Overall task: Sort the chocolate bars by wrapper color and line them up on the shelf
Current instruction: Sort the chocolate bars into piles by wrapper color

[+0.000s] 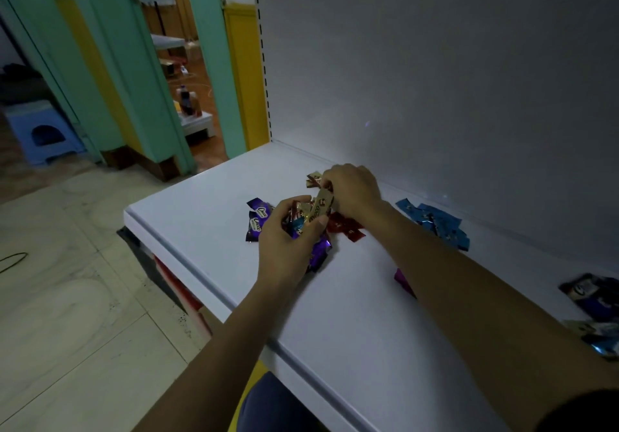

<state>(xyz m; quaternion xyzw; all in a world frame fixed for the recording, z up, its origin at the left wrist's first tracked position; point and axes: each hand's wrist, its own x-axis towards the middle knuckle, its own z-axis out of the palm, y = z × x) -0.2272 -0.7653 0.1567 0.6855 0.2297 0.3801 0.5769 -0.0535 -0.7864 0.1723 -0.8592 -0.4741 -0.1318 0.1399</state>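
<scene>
Purple bars (257,222) lie at the left of the shelf (201,230). My left hand (286,244) grips a mixed bundle (299,212), which may spill if I loosen. My right hand (353,190) pinches 1 gold bar (323,205); pulling it could drag others out.

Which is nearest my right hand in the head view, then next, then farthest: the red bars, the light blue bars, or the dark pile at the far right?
1. Red bars, just by the wrist of the right hand.
2. Light blue bars, farther right, near the back panel.
3. Dark pile, at the far right edge of the shelf.
</scene>
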